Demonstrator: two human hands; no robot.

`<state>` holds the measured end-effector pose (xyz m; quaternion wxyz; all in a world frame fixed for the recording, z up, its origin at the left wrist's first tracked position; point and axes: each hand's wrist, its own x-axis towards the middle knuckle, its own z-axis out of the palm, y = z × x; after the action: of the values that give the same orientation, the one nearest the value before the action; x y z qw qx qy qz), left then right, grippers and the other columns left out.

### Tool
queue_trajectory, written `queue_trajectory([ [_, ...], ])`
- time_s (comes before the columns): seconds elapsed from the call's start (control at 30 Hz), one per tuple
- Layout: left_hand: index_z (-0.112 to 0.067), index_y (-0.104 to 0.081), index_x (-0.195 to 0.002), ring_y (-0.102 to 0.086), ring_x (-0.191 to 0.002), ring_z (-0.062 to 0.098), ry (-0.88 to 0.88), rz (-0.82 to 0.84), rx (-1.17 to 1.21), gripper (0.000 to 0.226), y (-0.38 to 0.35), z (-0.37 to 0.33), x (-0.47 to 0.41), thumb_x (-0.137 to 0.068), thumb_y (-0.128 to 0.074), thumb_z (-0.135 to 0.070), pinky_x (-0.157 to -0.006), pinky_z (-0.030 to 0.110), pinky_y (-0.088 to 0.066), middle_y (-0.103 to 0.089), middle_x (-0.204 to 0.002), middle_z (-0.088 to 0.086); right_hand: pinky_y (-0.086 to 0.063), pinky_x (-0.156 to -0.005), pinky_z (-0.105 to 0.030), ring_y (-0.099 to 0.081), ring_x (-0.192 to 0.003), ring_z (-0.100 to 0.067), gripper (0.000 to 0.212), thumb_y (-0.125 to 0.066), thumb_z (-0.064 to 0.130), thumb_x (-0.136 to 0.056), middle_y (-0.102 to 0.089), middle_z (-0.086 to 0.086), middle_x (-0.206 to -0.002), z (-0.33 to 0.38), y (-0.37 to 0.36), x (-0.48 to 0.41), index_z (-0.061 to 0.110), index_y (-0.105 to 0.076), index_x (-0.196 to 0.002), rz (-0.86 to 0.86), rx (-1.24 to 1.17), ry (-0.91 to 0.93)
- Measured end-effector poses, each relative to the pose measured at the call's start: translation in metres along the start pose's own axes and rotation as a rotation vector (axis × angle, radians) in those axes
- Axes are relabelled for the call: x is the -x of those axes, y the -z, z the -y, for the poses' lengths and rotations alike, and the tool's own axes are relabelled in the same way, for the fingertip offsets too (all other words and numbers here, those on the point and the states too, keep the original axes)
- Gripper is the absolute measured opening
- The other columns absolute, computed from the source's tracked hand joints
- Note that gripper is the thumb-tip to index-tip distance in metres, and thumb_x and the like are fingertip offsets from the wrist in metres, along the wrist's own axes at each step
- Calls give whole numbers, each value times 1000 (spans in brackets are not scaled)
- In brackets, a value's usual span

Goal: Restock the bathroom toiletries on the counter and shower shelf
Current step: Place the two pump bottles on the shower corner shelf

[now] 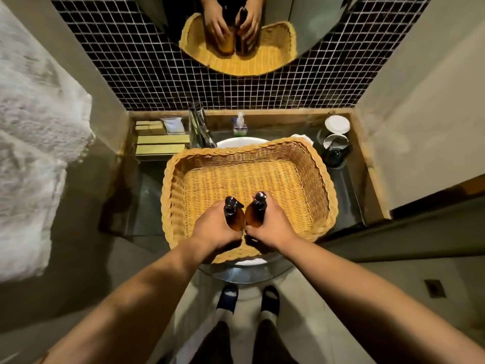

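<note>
A wicker basket [309,179] rests on top of the white sink basin [236,141], and its woven floor is bare apart from what I hold. My left hand [214,227] grips an amber pump bottle [234,219] with a black pump head. My right hand [270,227] grips a second amber pump bottle [254,215]. Both bottles stand upright side by side, touching, over the basket's near end. The round mirror [315,22] above reflects the hands, bottles and basket.
Yellow boxes [162,143] and a white packet [173,124] lie at the counter's left. A glass vase [198,127] and a soap dispenser [240,126] stand behind the basin. Cups and saucers [336,135] sit right. A white towel [34,153] hangs left. Dark mosaic tiles back the counter.
</note>
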<state>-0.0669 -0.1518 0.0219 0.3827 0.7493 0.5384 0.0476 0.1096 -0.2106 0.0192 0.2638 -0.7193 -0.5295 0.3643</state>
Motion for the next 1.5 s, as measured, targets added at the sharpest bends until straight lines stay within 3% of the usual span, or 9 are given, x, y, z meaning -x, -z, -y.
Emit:
queue_trajectory([
  [0.17, -32, -41, -103, -59, -88, 16, -37, -15, 54, 61, 0, -7, -9, -58, -81, -40, -74, 41, -54, -55, -100, -8, -44, -102, -36, -51, -118, -21, 76, -86, 25, -66, -55, -3, -122, -12, 3, 4, 18, -49, -132, -25, 64, 7],
  [0.27, -33, -24, -104, -59, -78, 20, -59, -43, -41, 73, 9, -15, -12, -63, -83, -42, -61, 32, -46, -54, -99, -5, -42, -102, -31, -49, -120, -18, 81, -87, 27, -67, -52, -1, -125, -8, 7, 7, 20, -46, -136, -68, 59, 2],
  [0.33, -34, -20, -106, -58, -79, 22, -76, -89, -75, 75, 16, -24, -13, -66, -82, -46, -63, 31, -41, -53, -102, -3, -39, -103, -26, -46, -123, -15, 85, -86, 32, -69, -47, 4, -129, -4, 16, 10, 24, -40, -140, -92, 65, 5],
  [0.53, -32, -41, -123, -56, -101, 16, -380, -208, -96, 76, 55, -85, -22, -64, -73, -68, -73, 34, -50, -54, -114, -9, -28, -104, -20, -39, -127, -14, 94, -86, 42, -70, -31, 5, -135, 15, 68, 27, 22, -29, -143, -268, 106, 3],
  [0.67, -37, -46, -116, -52, -92, 6, -621, -266, -71, 66, 60, -142, -22, -66, -73, -69, -68, 25, -42, -50, -103, -19, -37, -110, -32, -44, -128, -20, 95, -85, 47, -70, -34, -2, -134, 27, 123, 54, 14, -35, -144, -429, 151, -12],
  [0.83, -32, -51, -129, -57, -109, 12, -905, -180, -56, 71, 34, -215, -13, -69, -75, -59, -81, 35, -54, -56, -121, -13, -40, -107, -32, -45, -126, -16, 97, -84, 50, -66, -45, 0, -135, 20, 188, 115, 21, -36, -145, -656, 192, -74],
  [1.07, -32, -47, -136, -62, -109, 18, -1240, -23, -174, 80, -44, -293, 43, -66, -73, -60, -75, 38, -58, -45, -139, -12, -52, -90, -29, -57, -111, -14, 78, -81, 40, -64, -47, 10, -127, -18, 230, 236, 31, -48, -134, -988, 271, -245],
  [1.27, -40, -34, -139, -60, -109, 16, -1356, 75, -156, 79, -111, -340, 105, -69, -68, -56, -73, 32, -59, -40, -140, -14, -48, -90, -27, -55, -111, -13, 78, -84, 42, -65, -47, 12, -130, -51, 244, 329, 36, -46, -132, -1139, 297, -420],
  [1.5, -42, -36, -134, -52, -119, 11, -1351, 121, -122, 75, -171, -399, 137, -71, -77, -47, -75, 35, -59, -37, -139, -20, -45, -82, -23, -59, -100, -14, 71, -89, 31, -61, -40, 17, -109, -101, 262, 387, 36, -50, -120, -1232, 254, -498],
])
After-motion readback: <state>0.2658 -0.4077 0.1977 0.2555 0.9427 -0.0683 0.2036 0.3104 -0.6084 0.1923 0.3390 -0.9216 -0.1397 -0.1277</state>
